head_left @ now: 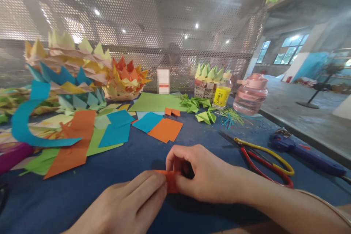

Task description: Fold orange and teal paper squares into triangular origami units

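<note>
A small orange-red paper piece [172, 182] lies on the dark blue table between my hands. My left hand [128, 201] has its fingers pressed together over the paper's left end. On the right end, my right hand [203, 173] pinches the paper between curled fingers and thumb. Loose orange sheets [166, 129] and blue sheets [149, 121] rest beyond my hands. Farther left are a long orange strip [79, 139], more blue paper [116, 131] and a curled blue strip [22, 120]. Small folded green pieces [193, 103] are grouped behind, near a folded orange piece [172, 112].
Scissors [263, 157] with red and yellow handles and a blue glue gun [307, 153] lie right. A yellow-labelled bottle [222, 95] and a pink bottle [251, 97] stand behind. Folded-paper baskets [126, 80] line the back left; a purple object [13, 155] sits at the left edge.
</note>
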The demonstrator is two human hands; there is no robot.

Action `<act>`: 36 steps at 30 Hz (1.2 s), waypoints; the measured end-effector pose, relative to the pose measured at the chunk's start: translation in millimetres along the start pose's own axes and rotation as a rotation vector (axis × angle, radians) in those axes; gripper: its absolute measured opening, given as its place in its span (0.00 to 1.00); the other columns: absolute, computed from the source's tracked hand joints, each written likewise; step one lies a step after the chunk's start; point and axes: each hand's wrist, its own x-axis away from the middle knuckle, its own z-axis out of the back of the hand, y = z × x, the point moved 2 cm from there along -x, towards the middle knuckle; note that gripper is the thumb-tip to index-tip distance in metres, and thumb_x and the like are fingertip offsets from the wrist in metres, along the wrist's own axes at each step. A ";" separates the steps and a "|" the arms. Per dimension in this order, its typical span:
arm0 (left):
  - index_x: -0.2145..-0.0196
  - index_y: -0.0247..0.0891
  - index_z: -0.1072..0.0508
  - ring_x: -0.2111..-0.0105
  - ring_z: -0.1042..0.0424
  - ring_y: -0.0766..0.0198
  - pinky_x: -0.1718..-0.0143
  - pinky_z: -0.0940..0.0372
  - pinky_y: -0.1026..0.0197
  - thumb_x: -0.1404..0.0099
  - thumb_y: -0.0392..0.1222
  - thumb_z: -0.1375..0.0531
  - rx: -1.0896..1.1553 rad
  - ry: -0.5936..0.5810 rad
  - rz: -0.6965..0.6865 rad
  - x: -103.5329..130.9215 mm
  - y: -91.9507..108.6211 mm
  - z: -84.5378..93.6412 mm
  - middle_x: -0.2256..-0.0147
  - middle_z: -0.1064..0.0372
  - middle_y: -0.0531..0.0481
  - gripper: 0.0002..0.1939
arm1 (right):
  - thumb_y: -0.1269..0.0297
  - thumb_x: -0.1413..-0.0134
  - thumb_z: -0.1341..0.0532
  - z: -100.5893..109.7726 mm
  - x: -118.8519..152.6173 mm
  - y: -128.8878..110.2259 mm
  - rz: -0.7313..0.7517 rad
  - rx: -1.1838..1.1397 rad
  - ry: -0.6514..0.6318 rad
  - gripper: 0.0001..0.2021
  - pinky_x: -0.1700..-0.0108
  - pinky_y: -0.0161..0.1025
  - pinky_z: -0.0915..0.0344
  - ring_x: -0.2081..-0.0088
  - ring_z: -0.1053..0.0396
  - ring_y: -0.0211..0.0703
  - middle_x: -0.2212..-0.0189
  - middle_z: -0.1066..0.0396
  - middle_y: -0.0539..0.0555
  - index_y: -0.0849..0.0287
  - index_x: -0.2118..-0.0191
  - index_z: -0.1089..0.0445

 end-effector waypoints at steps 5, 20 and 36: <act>0.61 0.36 0.27 0.68 0.25 0.71 0.67 0.31 0.75 0.25 0.33 0.56 -0.067 0.072 -0.062 3.0 1.7 -2.9 0.67 0.23 0.54 0.19 | 0.77 0.51 0.45 2.0 0.5 0.7 -0.064 -0.048 -0.038 0.10 0.72 0.26 0.38 0.75 0.32 0.32 0.76 0.26 0.47 0.61 0.71 0.27; 0.58 0.34 0.31 0.67 0.25 0.68 0.64 0.31 0.73 0.35 0.26 0.55 -0.093 0.073 0.044 6.7 -9.7 4.8 0.65 0.24 0.48 0.16 | 0.76 0.43 0.38 0.7 -0.2 4.3 0.384 0.199 0.058 0.07 0.53 0.35 0.37 0.62 0.28 0.39 0.66 0.23 0.53 0.64 0.61 0.22; 0.58 0.36 0.26 0.65 0.22 0.69 0.63 0.30 0.74 0.36 0.25 0.54 0.153 0.038 -0.026 3.0 -13.3 5.7 0.64 0.22 0.50 0.20 | 0.73 0.47 0.31 11.6 -6.1 14.3 0.362 0.212 -0.017 0.03 0.53 0.36 0.37 0.59 0.31 0.38 0.64 0.28 0.51 0.61 0.65 0.23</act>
